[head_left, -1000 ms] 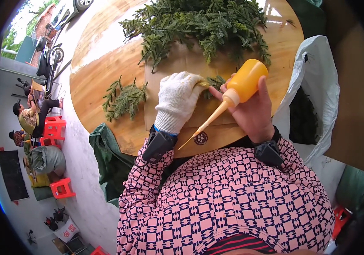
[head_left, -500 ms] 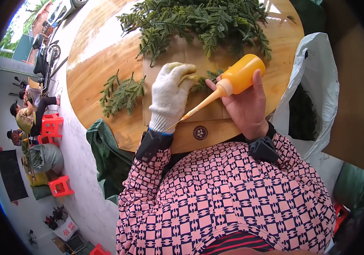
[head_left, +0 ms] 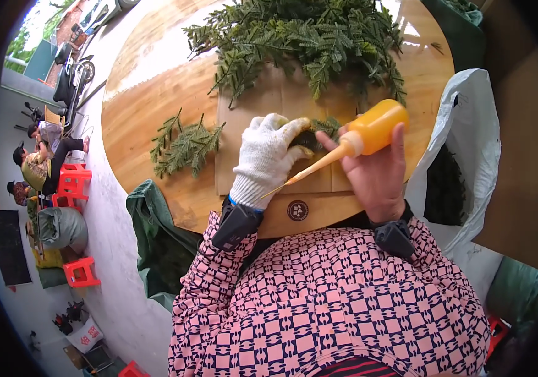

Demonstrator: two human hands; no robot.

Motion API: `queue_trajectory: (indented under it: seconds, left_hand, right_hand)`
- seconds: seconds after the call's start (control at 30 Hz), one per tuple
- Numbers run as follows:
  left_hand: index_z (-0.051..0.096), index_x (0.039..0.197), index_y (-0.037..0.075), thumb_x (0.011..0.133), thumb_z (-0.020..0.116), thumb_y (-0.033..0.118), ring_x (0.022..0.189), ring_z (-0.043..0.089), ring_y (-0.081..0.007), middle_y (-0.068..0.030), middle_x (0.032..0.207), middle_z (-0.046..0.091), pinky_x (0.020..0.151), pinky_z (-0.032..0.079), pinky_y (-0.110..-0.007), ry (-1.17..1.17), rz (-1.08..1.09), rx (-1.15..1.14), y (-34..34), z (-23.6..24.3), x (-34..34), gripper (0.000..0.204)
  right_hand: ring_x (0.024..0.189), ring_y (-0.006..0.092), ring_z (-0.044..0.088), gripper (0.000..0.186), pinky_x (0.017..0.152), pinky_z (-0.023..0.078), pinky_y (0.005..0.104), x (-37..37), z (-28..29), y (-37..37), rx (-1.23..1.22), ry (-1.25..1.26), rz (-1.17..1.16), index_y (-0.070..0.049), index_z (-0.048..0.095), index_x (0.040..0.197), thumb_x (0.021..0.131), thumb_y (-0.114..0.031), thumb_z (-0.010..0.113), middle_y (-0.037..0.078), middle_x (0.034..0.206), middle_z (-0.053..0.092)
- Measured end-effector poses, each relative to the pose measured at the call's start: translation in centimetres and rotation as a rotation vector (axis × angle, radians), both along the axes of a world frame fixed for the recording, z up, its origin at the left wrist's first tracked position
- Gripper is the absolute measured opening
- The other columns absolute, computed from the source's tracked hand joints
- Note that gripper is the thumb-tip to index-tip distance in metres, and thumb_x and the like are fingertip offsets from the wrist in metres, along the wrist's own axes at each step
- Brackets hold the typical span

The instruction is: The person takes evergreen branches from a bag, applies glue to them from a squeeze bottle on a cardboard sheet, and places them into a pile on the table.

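Observation:
My left hand (head_left: 270, 156), in a white knit glove with yellowish stained fingertips, curls its fingers and thumb around a small green artificial evergreen sprig (head_left: 327, 127). In my bare right hand (head_left: 374, 179) lies an orange squeeze bottle (head_left: 382, 127), held between thumb and fingers. Its long tapered nozzle points down to the left, and the thin tip passes in front of the left glove's cuff. The right fingertips reach close to the sprig; whether they touch it is hidden behind the bottle. Under both hands is a flat sheet of cardboard (head_left: 231, 135) on the round wooden table (head_left: 131, 113).
A large heap of evergreen sprigs (head_left: 307, 44) covers the table's far side. Several cut sprigs (head_left: 187, 147) lie at the left. White (head_left: 486, 144) and green (head_left: 149, 207) sacks stand beside the table. Red stools (head_left: 80, 272) and seated people are at far left.
The left glove has lowered slightly and its fingers have closed around the sprig. The right hand and bottle have shifted a little right and down in the view.

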State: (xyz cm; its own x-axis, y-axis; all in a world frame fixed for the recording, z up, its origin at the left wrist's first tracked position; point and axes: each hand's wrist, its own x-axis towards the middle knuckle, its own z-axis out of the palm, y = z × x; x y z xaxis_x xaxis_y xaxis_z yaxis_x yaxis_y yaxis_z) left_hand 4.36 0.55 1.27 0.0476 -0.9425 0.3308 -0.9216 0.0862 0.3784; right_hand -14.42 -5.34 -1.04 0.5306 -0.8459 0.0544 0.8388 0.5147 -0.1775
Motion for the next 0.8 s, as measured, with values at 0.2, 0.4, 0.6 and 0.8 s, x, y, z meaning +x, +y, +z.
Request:
queue_trajectory:
  seconds: [0.2,0.4,0.6,0.8]
  left_hand:
    - [0.066,0.108,0.020,0.066,0.078,0.030,0.102,0.053,-0.0279,-0.0052,0.102,0.060,0.087,0.040,-0.040,0.016,0.031,-0.014,0.2,-0.1,-0.1,0.045]
    - [0.065,0.110,0.021,0.066,0.077,0.032,0.104,0.052,-0.0279,-0.0055,0.105,0.059,0.088,0.040,-0.041,0.026,0.025,0.007,0.2,0.2,-0.1,0.046]
    - [0.066,0.110,0.017,0.067,0.077,0.029,0.102,0.054,-0.0290,-0.0064,0.104,0.060,0.087,0.042,-0.040,-0.003,0.024,-0.012,0.2,0.4,-0.3,0.046]
    - [0.063,0.112,0.021,0.069,0.076,0.032,0.104,0.052,-0.0283,-0.0060,0.105,0.059,0.087,0.040,-0.041,0.001,0.013,-0.004,0.3,0.1,0.0,0.046]
  right_hand:
    - [0.106,0.0229,0.054,0.043,0.108,0.031,0.0518,-3.6,0.7,-1.1,-0.074,0.315,-0.363,-0.010,0.050,0.122,0.093,-0.042,0.055,0.005,0.114,0.058]
    - [0.109,0.0174,0.054,0.041,0.103,0.037,0.0398,-3.8,0.4,-1.5,-0.178,0.547,-0.612,-0.011,0.049,0.125,0.093,-0.035,0.059,0.001,0.116,0.057]
    - [0.110,0.0169,0.053,0.041,0.104,0.037,0.0402,-3.1,0.5,-1.4,-0.278,0.601,-0.622,-0.011,0.049,0.126,0.092,-0.031,0.061,0.000,0.118,0.056]
    - [0.109,0.0173,0.054,0.040,0.103,0.038,0.0394,-2.5,0.7,-1.3,-0.353,0.589,-0.595,-0.011,0.050,0.125,0.092,-0.028,0.062,0.000,0.118,0.056]
